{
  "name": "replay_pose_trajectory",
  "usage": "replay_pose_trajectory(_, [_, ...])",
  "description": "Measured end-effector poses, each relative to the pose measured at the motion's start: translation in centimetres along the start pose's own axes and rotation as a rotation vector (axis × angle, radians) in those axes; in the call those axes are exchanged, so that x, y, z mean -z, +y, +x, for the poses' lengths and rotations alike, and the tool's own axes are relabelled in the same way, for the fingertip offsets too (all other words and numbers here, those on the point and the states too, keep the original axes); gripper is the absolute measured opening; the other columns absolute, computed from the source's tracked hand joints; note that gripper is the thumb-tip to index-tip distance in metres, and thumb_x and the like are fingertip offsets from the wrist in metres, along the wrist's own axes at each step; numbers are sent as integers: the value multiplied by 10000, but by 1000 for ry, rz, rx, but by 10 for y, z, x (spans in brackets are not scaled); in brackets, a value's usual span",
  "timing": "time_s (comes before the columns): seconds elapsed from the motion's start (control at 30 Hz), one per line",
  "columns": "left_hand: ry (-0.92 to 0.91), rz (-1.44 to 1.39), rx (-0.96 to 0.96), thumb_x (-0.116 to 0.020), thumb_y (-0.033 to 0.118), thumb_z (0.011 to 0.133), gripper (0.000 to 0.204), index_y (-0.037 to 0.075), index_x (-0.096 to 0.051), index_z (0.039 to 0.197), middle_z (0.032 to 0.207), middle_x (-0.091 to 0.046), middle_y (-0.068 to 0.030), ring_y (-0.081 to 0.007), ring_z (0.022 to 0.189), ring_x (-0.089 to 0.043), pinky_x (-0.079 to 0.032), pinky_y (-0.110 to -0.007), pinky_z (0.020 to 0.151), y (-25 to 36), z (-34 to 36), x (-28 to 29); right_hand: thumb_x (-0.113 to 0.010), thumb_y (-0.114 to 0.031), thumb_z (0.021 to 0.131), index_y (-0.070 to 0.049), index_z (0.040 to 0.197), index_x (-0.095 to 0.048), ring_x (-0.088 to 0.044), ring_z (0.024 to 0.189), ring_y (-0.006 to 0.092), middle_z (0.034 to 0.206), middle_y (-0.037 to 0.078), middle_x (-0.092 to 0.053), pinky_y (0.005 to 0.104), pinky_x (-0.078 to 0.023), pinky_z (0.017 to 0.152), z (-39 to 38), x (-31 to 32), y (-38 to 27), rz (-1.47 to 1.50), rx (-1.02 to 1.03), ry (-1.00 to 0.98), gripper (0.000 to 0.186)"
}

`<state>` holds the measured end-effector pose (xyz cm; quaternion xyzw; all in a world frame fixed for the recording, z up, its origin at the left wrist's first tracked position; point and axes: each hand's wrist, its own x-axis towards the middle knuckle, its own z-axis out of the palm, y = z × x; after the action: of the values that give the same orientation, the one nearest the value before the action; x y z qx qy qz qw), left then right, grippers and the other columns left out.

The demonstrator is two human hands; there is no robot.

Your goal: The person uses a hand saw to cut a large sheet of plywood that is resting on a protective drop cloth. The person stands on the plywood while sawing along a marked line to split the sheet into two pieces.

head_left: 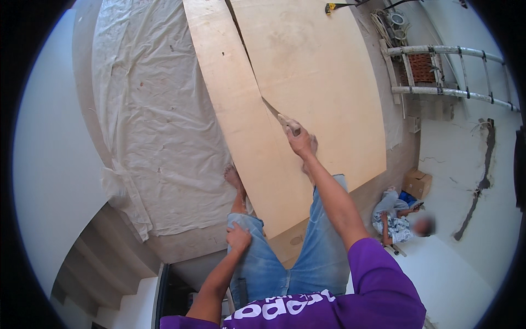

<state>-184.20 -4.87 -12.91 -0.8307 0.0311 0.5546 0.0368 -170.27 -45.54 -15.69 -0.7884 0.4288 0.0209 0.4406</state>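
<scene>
My right hand (299,141) grips the pale handle of a handsaw (272,108). Its narrow blade sits in a long cut that runs through a large plywood sheet (323,71) from the far edge toward me. A narrower strip of the sheet (241,126) lies left of the cut. One of my bare feet stands on the plywood close to the right hand; the other is at the strip's left edge. On my left knee rests my left hand (239,237), fingers curled, with no tool in it. The blade's lower part is hidden by the wood.
Wrinkled plastic sheeting (156,120) covers the floor at left, with stairs (109,257) below it. A ladder (449,71) lies at the far right. A person (397,219) sits by a cardboard box (417,183) at right, holding a phone. A tape measure (330,8) lies on the plywood's far edge.
</scene>
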Motion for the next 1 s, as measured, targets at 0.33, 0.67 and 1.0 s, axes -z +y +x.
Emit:
replay_pose_trajectory(0.33, [17, 79, -26, -673, 440, 867, 807, -14, -347, 1449, 1248, -508, -290, -400, 1003, -653, -553, -483, 813, 6, -12, -19, -656, -268, 919, -115, 1338, -584, -683, 1063, 313, 1116, 195, -707, 396, -528, 895, -12, -8, 9, -19, -72, 21, 452])
replay_pose_trajectory(0.67, [-73, 186, -18, -631, 482, 880, 825, -16, -334, 1466, 1269, -515, -300, -416, 1044, -639, -548, -513, 802, 20, -7, -23, -631, -392, 909, -207, 1407, -533, -685, 974, 400, 1020, 205, -720, 492, -544, 853, -9, -11, 8, -25, -176, -48, 541])
replay_pose_trajectory(1.0, [-93, 283, 41, -563, 502, 924, 848, -2, -247, 1529, 1347, -465, -334, -453, 1144, -597, -517, -576, 891, 46, -8, -29, -656, -339, 929, -147, 1431, -510, -686, 1049, 340, 1142, 196, -701, 419, -533, 886, -23, -14, 52, 114, -143, -101, 557])
